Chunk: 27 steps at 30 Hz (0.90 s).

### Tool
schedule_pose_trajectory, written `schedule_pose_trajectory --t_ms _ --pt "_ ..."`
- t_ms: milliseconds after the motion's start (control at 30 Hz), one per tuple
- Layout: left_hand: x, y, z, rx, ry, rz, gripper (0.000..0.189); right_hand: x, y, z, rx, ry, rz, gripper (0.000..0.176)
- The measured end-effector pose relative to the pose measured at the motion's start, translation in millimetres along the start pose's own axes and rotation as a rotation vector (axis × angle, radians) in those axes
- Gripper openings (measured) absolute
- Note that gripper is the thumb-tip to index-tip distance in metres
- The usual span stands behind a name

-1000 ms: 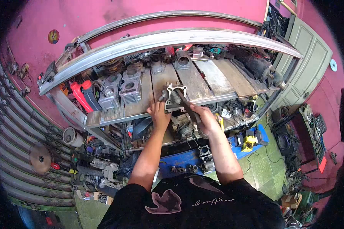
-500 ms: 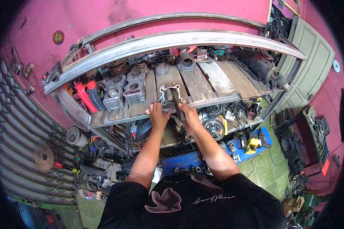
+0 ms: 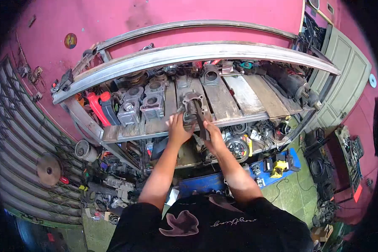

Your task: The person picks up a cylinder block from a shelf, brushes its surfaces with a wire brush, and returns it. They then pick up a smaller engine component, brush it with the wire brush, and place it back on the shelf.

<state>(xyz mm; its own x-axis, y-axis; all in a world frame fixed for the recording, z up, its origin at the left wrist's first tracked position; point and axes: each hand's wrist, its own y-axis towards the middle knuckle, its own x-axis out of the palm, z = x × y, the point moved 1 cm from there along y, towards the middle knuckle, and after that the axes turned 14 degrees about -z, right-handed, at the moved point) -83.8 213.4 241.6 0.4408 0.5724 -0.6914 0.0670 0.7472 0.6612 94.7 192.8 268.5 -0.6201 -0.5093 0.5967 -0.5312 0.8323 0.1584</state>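
A grey metal engine casing with bolt ears around its rim is held tilted over the front edge of the wooden shelf. My left hand grips its near left side, fingers partly hidden by the part. My right hand is closed around a long dark brush, which lies along the right side of the casing's opening. Its bristles are hard to make out. On the boards to the left stand engine cylinder blocks, apart from my hands.
A metal frame rail crosses above the plank shelf. Red and dark bottles stand at its left end. Below are engine parts, a wheel-like part and a blue bench with a yellow object. A door is at right.
The casing has tipped in my left hand, showing its opening at a different angle. My left hand has turned and shifted right; the right hand with the brush is slightly lower.
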Motion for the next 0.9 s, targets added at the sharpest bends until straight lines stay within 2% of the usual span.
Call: schedule_pose_trajectory --t_ms 33,67,133,167,200,267,300,367,400,433,467,533,567,600,667,700,767,900 --pt "0 -3 0 -0.007 0.058 0.029 0.043 -2 -1 2 -0.014 0.016 -0.049 0.05" --pt "-1 -2 -3 -0.009 0.062 0.029 0.043 -3 0 5 -0.012 0.018 -0.052 0.05" --pt "-9 5 -2 0.013 -0.012 -0.009 0.033 -3 0 8 -0.007 0.037 0.072 0.047" --pt "-11 13 -3 -0.079 0.063 -0.044 0.031 -3 0 10 -0.004 0.039 0.072 0.047" --pt "-26 24 6 -0.082 0.063 -0.045 0.031 1 -3 7 0.003 0.039 0.085 0.047" --pt "-56 50 21 -0.227 0.104 -0.151 0.044 1 -4 4 0.008 0.037 0.098 0.047" --pt "-54 59 17 -0.229 0.104 -0.152 0.044 -3 -3 4 0.036 0.045 0.087 0.051" --pt "-48 73 11 -0.029 0.042 -0.065 0.06 -14 0 12 0.068 0.055 0.076 0.055" --pt "-50 80 8 -0.032 0.043 -0.066 0.06 -22 5 19 0.035 -0.082 0.075 0.058" --pt "-54 87 5 -0.098 -0.009 -0.248 0.067 -22 7 19 0.001 -0.219 0.073 0.061" --pt "-57 93 2 -0.163 -0.061 -0.429 0.075 -25 5 15 0.001 -0.218 0.072 0.061" --pt "-59 98 -4 -0.181 -0.069 -0.512 0.079 -7 -12 -19 0.251 -1.112 0.119 0.071" --pt "-55 97 -8 -0.193 -0.09 -0.537 0.082 9 -22 -39 0.292 -1.381 0.14 0.072" --pt "-52 98 -11 -0.206 -0.111 -0.561 0.085 17 -27 -49 0.292 -1.381 0.14 0.072" --pt "-46 103 -19 -0.217 -0.119 -0.598 0.087 29 -32 -60 0.029 -1.993 0.076 0.07" --pt "-44 104 -21 -0.228 -0.127 -0.638 0.09 30 -26 -59 0.032 -1.99 0.075 0.07" --pt "-46 107 -23 -0.223 -0.117 -0.661 0.092 33 3 -57 0.209 -2.135 0.039 0.068" --pt "-51 111 -20 -0.167 -0.11 -0.663 0.091 36 24 -61 0.295 -2.114 -0.023 0.065"
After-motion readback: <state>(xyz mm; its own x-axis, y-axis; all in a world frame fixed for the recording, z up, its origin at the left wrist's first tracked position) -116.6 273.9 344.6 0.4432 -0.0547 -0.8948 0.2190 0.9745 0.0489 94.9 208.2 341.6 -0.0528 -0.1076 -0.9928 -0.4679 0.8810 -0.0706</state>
